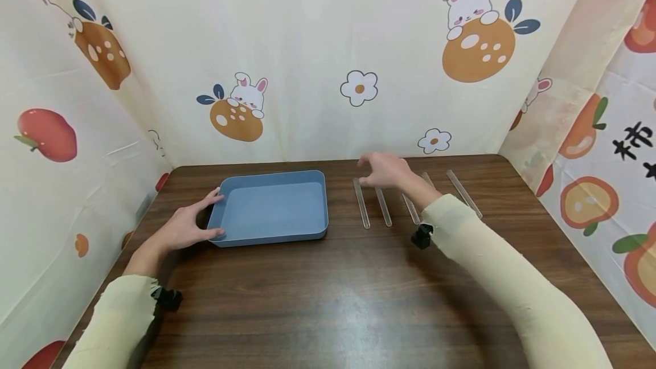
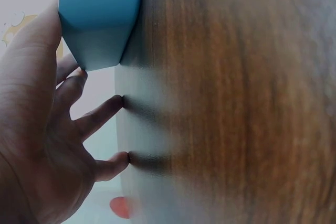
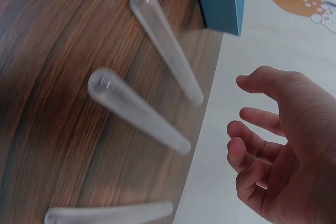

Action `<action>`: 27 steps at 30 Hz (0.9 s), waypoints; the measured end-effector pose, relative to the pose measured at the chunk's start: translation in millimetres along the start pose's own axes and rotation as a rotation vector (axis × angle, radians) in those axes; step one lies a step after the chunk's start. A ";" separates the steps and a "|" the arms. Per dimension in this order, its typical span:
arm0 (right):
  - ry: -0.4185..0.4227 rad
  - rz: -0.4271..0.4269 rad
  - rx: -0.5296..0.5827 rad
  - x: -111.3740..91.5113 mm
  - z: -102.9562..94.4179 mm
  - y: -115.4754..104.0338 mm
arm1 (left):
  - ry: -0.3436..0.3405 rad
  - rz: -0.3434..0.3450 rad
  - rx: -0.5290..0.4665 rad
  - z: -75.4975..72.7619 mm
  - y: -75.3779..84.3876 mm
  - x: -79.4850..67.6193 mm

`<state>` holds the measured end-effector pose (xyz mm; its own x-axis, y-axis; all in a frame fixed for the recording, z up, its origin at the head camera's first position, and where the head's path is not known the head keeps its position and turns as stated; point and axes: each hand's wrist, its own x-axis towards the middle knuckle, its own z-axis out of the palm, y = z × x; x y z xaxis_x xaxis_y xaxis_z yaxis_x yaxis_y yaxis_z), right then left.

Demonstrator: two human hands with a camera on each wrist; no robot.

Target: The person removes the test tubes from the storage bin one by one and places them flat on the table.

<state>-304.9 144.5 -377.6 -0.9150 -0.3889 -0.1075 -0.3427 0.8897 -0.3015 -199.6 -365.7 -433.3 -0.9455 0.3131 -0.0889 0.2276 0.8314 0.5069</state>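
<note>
A shallow blue tray lies on the table, left of the middle. My left hand is at its left end, fingers spread. Its thumb and index finger touch the tray near the left corners, while in the left wrist view other fingertips rest on the tabletop. My right hand hovers over the far ends of several clear, round-ended tubes, holding nothing, with fingers loosely bent. In the right wrist view, a clear tube and a second tube lie apart from the hand.
The brown wooden table ends at a printed curtain behind, with more curtain on both sides. The rightmost clear tube lies beyond my right forearm. A black wrist camera sits at my right cuff.
</note>
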 end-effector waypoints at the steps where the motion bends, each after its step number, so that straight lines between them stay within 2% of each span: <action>1: -0.003 -0.009 -0.001 1.4 1.0 -3.0 | 0.000 0.001 0.000 0.0 -0.1 0.1; 8: -0.011 -0.057 -0.011 7.4 4.8 -29.6 | -0.001 -0.008 0.004 -0.5 0.0 -0.4; 19: -0.055 -0.103 -0.013 13.3 14.3 -58.5 | 0.003 0.001 0.001 1.0 0.3 -0.9; 27: -0.087 -0.182 -0.053 17.0 14.9 -79.3 | 0.004 -0.001 0.001 -0.1 0.6 -1.1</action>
<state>-290.1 63.8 -369.7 -0.8161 -0.5611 -0.1381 -0.5132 0.8136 -0.2733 -198.4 -365.6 -432.8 -0.9468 0.3102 -0.0863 0.2264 0.8321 0.5063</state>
